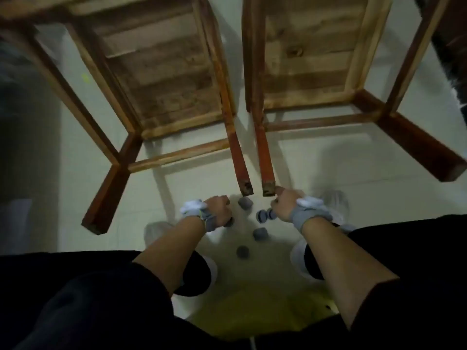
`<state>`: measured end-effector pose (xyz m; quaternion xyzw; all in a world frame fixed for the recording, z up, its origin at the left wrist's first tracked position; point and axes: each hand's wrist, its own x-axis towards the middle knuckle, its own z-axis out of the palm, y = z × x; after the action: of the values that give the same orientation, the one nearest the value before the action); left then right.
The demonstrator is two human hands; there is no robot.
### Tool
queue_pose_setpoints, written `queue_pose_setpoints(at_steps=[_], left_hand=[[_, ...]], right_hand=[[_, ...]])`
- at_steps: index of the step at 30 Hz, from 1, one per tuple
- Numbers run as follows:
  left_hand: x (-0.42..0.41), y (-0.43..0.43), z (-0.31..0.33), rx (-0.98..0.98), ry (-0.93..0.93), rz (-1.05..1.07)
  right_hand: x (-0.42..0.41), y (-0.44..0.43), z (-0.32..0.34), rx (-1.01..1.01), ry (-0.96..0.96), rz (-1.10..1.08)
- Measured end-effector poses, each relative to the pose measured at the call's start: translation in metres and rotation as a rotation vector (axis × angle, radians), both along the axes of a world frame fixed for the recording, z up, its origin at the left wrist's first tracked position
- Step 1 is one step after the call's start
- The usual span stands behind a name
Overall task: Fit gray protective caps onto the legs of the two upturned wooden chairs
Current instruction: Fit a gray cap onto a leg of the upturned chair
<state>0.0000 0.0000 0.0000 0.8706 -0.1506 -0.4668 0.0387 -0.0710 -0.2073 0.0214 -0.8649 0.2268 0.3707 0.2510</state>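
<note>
As left hand (217, 209) and right hand (284, 205) curl over gray caps (245, 202), grip contents unclear, picking seems underway; next, push one onto a bare leg (266, 168).

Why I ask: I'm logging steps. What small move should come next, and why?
Probably the right hand should pick a gray cap off the floor and push it onto the bare leg end beside it: every visible leg is uncapped, caps lie loose.
</note>
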Motion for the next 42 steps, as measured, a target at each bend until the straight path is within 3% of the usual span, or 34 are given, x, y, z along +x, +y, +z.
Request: queue_pose_setpoints(at_steps=[5,9,14,18,20,25,29,32,38,42], left_hand=[[-0.022,0.005,-0.022,0.027,0.13,-0.19],[-0.024,0.0,-0.036,0.05,0.244,-0.187],[-0.021,0.004,-0.038,0.023,0.158,-0.098],[-0.015,0.008,-0.028,-0.045,0.026,0.124],[-0.011,0.005,-0.017,-0.081,-0.06,0.18],[0.0,0.011,0.008,-0.15,-0.112,0.411],[0.016,0.003,0.043,-0.215,-0.205,0.505],[0.028,-0.002,0.074,-0.284,-0.216,0.652],[0.056,-0.015,0.153,-0.748,-0.204,0.917],[0.073,-0.028,0.221,-1.082,0.012,1.105]], right_hand=[[-0.007,0.025,-0.018,0.086,0.109,0.134],[-0.011,0.027,-0.04,0.085,0.166,0.137],[-0.012,0.026,-0.053,0.1,0.152,0.099],[-0.009,0.031,-0.049,0.168,0.184,0.277],[-0.011,0.031,-0.05,0.15,0.176,0.241],[-0.004,0.028,-0.022,0.13,-0.019,-0.209],[0.011,0.015,0.01,0.056,-0.116,-0.376],[0.018,-0.002,0.038,0.075,-0.301,-0.569],[0.05,-0.032,0.12,0.145,-0.568,-0.733],[0.072,-0.035,0.186,0.148,-0.781,-0.562]])
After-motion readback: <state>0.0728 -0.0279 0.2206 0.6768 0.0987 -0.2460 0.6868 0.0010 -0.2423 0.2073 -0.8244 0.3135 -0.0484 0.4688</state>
